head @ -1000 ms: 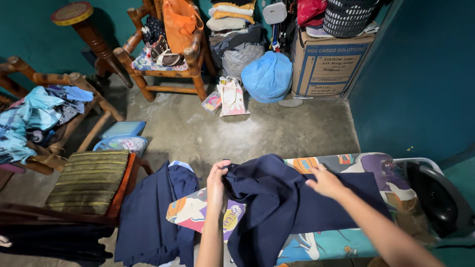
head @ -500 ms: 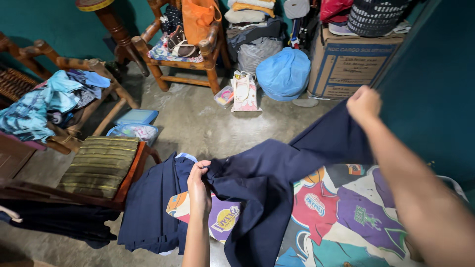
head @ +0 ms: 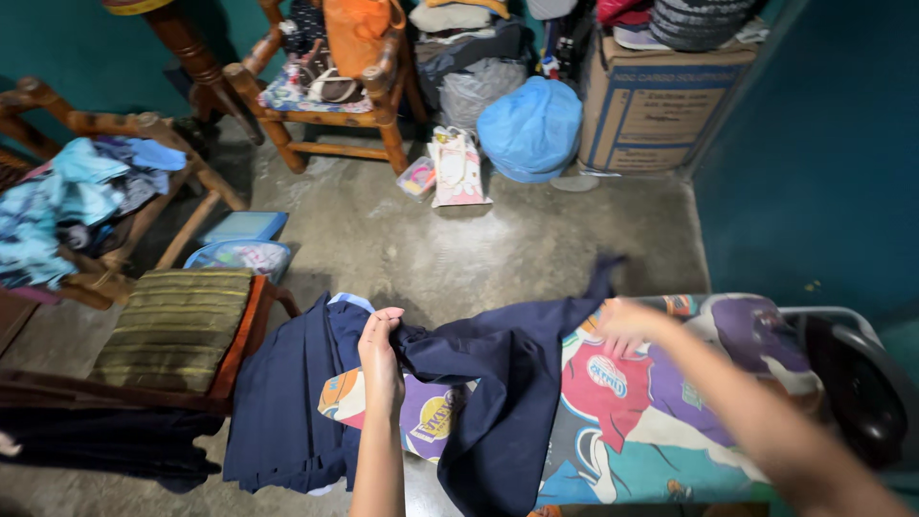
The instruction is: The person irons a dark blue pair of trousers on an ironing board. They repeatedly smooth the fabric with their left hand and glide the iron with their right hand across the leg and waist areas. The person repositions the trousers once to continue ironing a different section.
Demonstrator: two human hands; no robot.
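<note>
Dark navy garment (head: 507, 383), plain and unpatterned, spread crumpled across the near end of the ironing board with its bright cartoon-print cover (head: 661, 402). Bunched at one corner in the left hand (head: 381, 356), pinched at the far edge by the blurred right hand (head: 627, 321), a narrow tip of cloth flicking up beyond it. Lower part draped over the board's front edge, hanging loose in soft folds.

Your garment (head: 507, 383) lies on the ironing board (head: 670, 412), the chair (head: 172, 335) left of it, the box (head: 651, 105) behind
</note>
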